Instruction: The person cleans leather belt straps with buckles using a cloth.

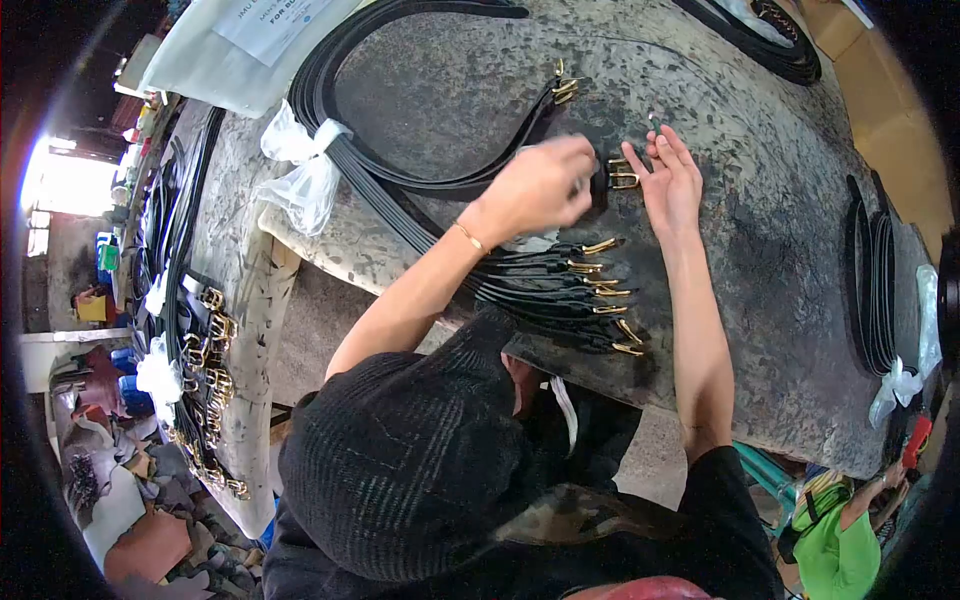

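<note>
My left hand [545,190] is blurred over the black straps, its fingers curled; what it holds, if anything, cannot be made out. Beside it, a gold buckle [623,174] on a dark strap lies between my two hands. My right hand [676,185] is palm up, its fingertips closed on a tiny dark item [655,124] too small to name. Below my left hand, a row of black belts [540,270] ends in several gold buckles [610,292]. More buckles [566,88] lie above it on the worn table [770,230].
Plastic wrap [305,165] binds the curved belt bundle. Other belt bundles lie at left [185,260], top right [770,45] and right [872,290]. A labelled white bag [215,65] is at top left. Someone in a black knit cap [400,470] fills the bottom; a person in green [840,535] is lower right.
</note>
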`<state>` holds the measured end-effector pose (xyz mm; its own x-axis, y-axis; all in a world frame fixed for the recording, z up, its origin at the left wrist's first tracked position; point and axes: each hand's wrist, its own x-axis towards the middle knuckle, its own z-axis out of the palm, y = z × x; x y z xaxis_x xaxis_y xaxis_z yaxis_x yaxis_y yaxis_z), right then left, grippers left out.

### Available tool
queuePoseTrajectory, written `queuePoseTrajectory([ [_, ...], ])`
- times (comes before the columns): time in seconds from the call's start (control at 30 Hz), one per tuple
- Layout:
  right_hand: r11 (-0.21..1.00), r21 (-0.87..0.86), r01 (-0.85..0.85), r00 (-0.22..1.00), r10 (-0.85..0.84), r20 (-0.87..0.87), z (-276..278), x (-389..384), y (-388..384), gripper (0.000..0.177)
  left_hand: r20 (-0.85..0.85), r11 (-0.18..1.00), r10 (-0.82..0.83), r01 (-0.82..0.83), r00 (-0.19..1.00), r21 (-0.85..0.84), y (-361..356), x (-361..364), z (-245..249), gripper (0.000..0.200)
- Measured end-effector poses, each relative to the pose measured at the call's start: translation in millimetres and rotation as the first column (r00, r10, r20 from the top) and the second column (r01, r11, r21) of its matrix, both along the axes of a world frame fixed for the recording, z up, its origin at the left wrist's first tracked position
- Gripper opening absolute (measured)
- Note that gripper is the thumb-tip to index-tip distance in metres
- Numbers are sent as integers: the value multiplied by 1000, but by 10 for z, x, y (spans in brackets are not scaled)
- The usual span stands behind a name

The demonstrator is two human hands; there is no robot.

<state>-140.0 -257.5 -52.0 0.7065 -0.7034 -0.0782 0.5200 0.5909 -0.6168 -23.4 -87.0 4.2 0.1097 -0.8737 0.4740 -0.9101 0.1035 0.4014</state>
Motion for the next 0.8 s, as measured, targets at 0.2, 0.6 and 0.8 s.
queuePoseTrajectory([
  [0.2, 1000, 1, -26, 999, 26, 35, -48, -2, -25, 19, 214, 994, -44, 22, 976, 104, 86, -191, -111, 30],
  [0.6, 999, 3, -44, 999, 44, 23, -38, -6, -21, 20, 298, 986, 75, -115, 952, 119, 35, -239, -207, 33],
  [0.8, 999, -15, -48, 998, 49, 33, -53, -12, -34, 20, 264, 988, -12, -30, 964, 153, 46, -185, -165, 31],
])
